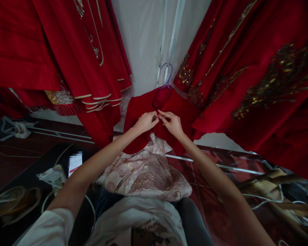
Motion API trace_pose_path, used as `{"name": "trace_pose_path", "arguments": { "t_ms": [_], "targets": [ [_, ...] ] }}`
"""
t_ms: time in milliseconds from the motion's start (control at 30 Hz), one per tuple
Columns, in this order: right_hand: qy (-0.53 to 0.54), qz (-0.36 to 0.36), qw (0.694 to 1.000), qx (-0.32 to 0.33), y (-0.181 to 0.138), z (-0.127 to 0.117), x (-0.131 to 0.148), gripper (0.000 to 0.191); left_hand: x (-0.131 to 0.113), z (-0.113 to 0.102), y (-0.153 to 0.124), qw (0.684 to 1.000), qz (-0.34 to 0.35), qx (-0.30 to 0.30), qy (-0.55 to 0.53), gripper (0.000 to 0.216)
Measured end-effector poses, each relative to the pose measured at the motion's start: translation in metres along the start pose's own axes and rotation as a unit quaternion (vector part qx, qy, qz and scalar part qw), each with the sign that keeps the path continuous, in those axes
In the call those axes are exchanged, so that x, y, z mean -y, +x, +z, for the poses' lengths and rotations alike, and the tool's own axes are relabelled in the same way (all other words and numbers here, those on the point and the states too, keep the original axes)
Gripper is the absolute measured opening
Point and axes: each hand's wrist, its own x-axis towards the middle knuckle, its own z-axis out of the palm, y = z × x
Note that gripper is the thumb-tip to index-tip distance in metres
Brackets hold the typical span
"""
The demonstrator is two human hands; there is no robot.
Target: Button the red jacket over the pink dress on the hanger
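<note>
A short red garment hangs in front of me on a purple hanger, its round neck opening facing me. Just below that opening, my left hand is closed in a pinch on the front edge of the garment. My right hand pinches the same spot from the other side, with the fingertips of both hands almost touching. Something small and pale shows between the fingertips, too small to name. Beneath the garment, a pale pink fabric with a shiny gold pattern spreads over my lap.
Red embroidered garments hang at the left and right. A white metal rack bar stands behind the hanger. At the lower left, a lit phone lies on a dark surface near cables. Wooden pieces and cords lie at the lower right.
</note>
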Motion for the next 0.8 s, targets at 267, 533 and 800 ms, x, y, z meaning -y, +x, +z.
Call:
{"name": "trace_pose_path", "arguments": {
  "t_ms": [267, 533, 800],
  "targets": [
    [0.051, 0.032, 0.997, 0.043, 0.003, -0.006, -0.004, 0.035, -0.005, -0.005, -0.003, 0.996, 0.034, 0.030, 0.072, 0.017],
    [0.101, 0.040, 0.992, 0.070, 0.008, -0.011, -0.009, 0.040, -0.005, -0.009, 0.002, 0.992, 0.053, 0.049, 0.104, 0.017],
    [0.034, -0.001, 0.998, 0.059, 0.011, -0.006, -0.013, 0.034, -0.002, -0.016, 0.004, 0.986, 0.093, 0.079, 0.111, 0.014]
  ]
}}
